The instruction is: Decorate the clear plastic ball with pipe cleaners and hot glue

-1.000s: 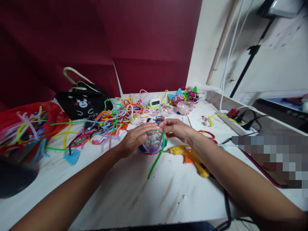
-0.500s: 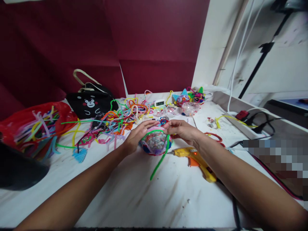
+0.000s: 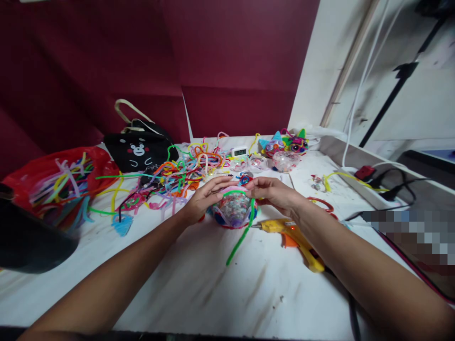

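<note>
Between my hands on the white table rests a rounded craft piece [image 3: 234,210], clear in the middle with multicoloured bits showing through and pipe cleaners around its edge. My left hand [image 3: 205,196] curls over its left and top side, holding it. The fingers of my right hand [image 3: 272,192] pinch a green pipe cleaner [image 3: 239,244] against the upper right edge; its loose end hangs down toward me. A small blue and red coil [image 3: 245,179] shows just beyond the fingertips. Beside my right forearm lies a yellow glue gun [image 3: 277,225], its nozzle close to the piece and a red light lit.
Loose pipe cleaners [image 3: 185,170] heap up behind my left hand, near a red bag [image 3: 21,173] full of more. A black bag [image 3: 138,151] stands behind. Decorated cat-eared pieces [image 3: 273,144], a small digital timer [image 3: 239,152] and a power strip [image 3: 373,189] sit farther back.
The view has shifted slightly, so everything sits a little to the right. Both hands keep their hold on the craft piece and green pipe cleaner, with barely any movement.
</note>
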`<state>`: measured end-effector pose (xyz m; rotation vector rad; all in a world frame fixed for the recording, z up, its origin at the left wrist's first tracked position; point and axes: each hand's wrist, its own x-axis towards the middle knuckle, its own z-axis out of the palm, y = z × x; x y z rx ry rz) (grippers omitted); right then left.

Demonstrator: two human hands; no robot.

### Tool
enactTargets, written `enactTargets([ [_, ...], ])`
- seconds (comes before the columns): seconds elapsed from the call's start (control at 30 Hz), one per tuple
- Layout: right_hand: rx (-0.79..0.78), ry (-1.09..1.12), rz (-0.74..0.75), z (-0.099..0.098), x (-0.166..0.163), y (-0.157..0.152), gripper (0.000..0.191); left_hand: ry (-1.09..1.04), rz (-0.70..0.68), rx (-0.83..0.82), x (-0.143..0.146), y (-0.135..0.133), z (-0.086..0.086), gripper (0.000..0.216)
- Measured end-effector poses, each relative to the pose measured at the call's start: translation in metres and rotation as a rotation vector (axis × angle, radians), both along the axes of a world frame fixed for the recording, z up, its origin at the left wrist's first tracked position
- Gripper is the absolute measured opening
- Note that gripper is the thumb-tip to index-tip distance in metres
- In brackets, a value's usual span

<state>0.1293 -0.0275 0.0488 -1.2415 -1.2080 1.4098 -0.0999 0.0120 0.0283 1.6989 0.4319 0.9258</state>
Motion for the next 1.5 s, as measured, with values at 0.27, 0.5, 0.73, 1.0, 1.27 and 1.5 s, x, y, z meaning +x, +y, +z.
enactTargets([
  [0.27,-0.005,-0.009,-0.027,0.003,-0.002,-0.003,0.028,0.038,0.067,0.051,0.001,-0.002,-0.001,0.041],
  [0.5,-0.008,-0.015,-0.03,0.005,-0.003,-0.003,0.025,0.161,0.111,0.185,0.0,-0.004,0.006,0.034],
  [0.73,-0.007,-0.002,-0.04,0.004,-0.004,-0.003,0.026,0.177,0.152,0.16,0.002,-0.005,0.005,0.039],
  [1.0,-0.012,0.008,-0.031,0.005,-0.006,-0.004,0.025,0.115,0.235,0.018,0.008,-0.011,0.006,0.036],
  [1.27,-0.023,0.01,-0.032,0.007,-0.006,-0.005,0.021,0.101,0.237,-0.018,0.008,-0.009,0.005,0.037],
  [1.5,0.0,0.017,-0.033,0.004,-0.008,-0.005,0.023,0.107,0.258,0.0,0.007,-0.007,0.004,0.036],
])
